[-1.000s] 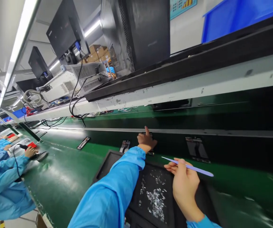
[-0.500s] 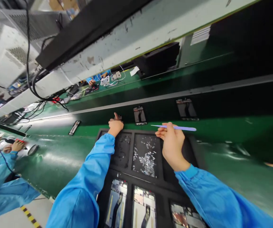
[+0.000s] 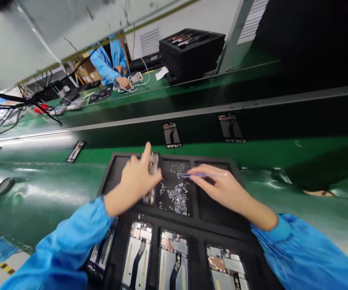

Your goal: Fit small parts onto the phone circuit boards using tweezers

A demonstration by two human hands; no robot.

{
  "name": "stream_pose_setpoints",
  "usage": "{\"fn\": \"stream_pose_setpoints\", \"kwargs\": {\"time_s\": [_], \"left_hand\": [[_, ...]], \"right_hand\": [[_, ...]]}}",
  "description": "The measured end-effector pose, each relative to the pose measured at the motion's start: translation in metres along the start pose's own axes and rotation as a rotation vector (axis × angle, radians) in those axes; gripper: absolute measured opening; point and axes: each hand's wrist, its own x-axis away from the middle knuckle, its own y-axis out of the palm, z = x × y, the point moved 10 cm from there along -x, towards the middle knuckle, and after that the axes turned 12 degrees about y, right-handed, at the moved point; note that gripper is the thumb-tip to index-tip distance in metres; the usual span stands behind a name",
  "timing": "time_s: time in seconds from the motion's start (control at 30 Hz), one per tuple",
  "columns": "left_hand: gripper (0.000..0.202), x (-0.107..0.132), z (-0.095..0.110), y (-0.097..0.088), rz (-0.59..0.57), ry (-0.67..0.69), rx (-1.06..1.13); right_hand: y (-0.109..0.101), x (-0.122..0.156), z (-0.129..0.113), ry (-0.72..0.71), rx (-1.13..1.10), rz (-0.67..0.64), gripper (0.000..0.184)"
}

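Observation:
My left hand (image 3: pixel 134 179) is over the left part of a black foam tray (image 3: pixel 193 225), blurred by motion. It grips an opened phone assembly (image 3: pixel 152 163), partly hidden behind the fingers. Purple tweezers (image 3: pixel 194 175) are pinched in my right hand (image 3: pixel 222 187), their tip pointing left over a compartment. Many tiny shiny parts (image 3: pixel 178 197) lie scattered in that compartment, between my hands. In the tray's near row sit several opened phone assemblies (image 3: pixel 174 253) with dark flex strips.
Beyond the tray, a dark belt carries a phone assembly (image 3: pixel 171 135) and another phone assembly (image 3: pixel 232 129) to its right. A third phone assembly (image 3: pixel 76 151) lies left. Across the line are a black box (image 3: pixel 190 54) and a co-worker's hand (image 3: pixel 123 82).
My left hand has come back from the belt edge over the tray, bringing a phone assembly. My right hand has lowered the tweezers towards the tiny parts. The view has shifted.

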Motion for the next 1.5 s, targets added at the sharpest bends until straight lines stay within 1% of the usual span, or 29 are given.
{"fn": "stream_pose_setpoints", "kwargs": {"time_s": [0.07,0.1,0.17,0.2,0.27,0.33,0.4,0.43,0.47,0.53,0.57,0.6,0.63,0.67,0.73,0.8,0.93,1.03,1.07,1.1,1.2,1.23,1.27,1.37,1.43,1.5], "left_hand": [[0.094,0.05,0.022,0.028,-0.046,0.08,0.004],[0.092,0.069,0.031,0.04,-0.051,0.119,-0.012],[0.087,0.094,0.043,0.056,0.002,0.188,-0.085],[0.086,0.1,0.047,0.06,0.041,0.213,-0.121],[0.087,0.105,0.049,0.062,0.114,0.249,-0.169],[0.092,0.106,0.047,0.056,0.169,0.293,-0.182],[0.091,0.107,0.044,0.047,0.212,0.374,-0.148],[0.088,0.108,0.043,0.043,0.225,0.442,-0.109],[0.085,0.109,0.043,0.04,0.228,0.538,-0.055],[0.08,0.115,0.045,0.04,0.199,0.793,0.071],[0.082,0.117,0.044,0.043,0.169,0.913,0.132],[0.088,0.119,0.04,0.046,0.138,1.006,0.185],[0.097,0.118,0.033,0.05,0.109,1.061,0.227],[0.108,0.114,0.025,0.054,0.086,1.076,0.258],[0.128,0.104,0.009,0.061,0.055,1.053,0.305],[0.138,0.098,0.0,0.066,0.031,1.037,0.342],[0.14,0.096,-0.001,0.07,0.024,1.036,0.356],[0.14,0.098,0.004,0.07,0.049,1.029,0.358],[0.139,0.099,0.006,0.07,0.053,1.026,0.362],[0.138,0.1,0.009,0.071,0.057,1.023,0.365],[0.134,0.102,0.014,0.073,0.06,0.996,0.378],[0.133,0.103,0.015,0.074,0.056,0.988,0.386],[0.132,0.103,0.015,0.074,0.054,0.979,0.397],[0.132,0.101,0.012,0.075,0.063,0.944,0.405],[0.129,0.099,0.007,0.076,0.085,0.911,0.391],[0.121,0.099,0.002,0.078,0.101,0.883,0.373]], "right_hand": [[0.005,0.021,-0.005,-0.133,0.122,-0.071,0.015],[0.009,0.031,-0.009,-0.224,0.188,-0.099,0.017],[0.016,0.047,-0.018,-0.403,0.311,-0.119,0.029],[0.019,0.052,-0.021,-0.463,0.354,-0.116,0.034],[0.021,0.054,-0.025,-0.513,0.397,-0.114,0.04],[0.024,0.053,-0.029,-0.538,0.425,-0.137,0.042],[0.026,0.051,-0.033,-0.554,0.443,-0.16,0.04],[0.027,0.05,-0.034,-0.556,0.45,-0.166,0.038],[0.028,0.05,-0.035,-0.556,0.456,-0.169,0.037],[0.029,0.049,-0.037,-0.559,0.466,-0.17,0.036],[0.029,0.048,-0.038,-0.562,0.47,-0.165,0.036],[0.03,0.048,-0.038,-0.563,0.473,-0.159,0.036],[0.029,0.048,-0.039,-0.564,0.475,-0.153,0.036],[0.03,0.048,-0.039,-0.566,0.475,-0.15,0.037],[0.03,0.048,-0.038,-0.565,0.485,-0.151,0.038],[0.032,0.05,-0.034,-0.572,0.53,-0.159,0.039],[0.041,0.061,-0.025,-0.65,0.716,-0.143,0.039],[0.047,0.069,-0.027,-0.704,0.808,-0.121,0.041],[0.048,0.068,-0.03,-0.682,0.799,-0.12,0.039],[0.046,0.066,-0.036,-0.631,0.764,-0.106,0.034],[0.034,0.049,-0.058,-0.379,0.563,0.015,0.02],[0.033,0.043,-0.065,-0.307,0.502,0.052,0.016],[0.036,0.037,-0.073,-0.263,0.456,0.064,0.016],[0.068,0.019,-0.089,-0.245,0.405,-0.002,0.031],[0.087,0.005,-0.09,-0.282,0.404,0.009,0.037],[0.099,-0.005,-0.089,-0.354,0.418,0.079,0.04]]}}
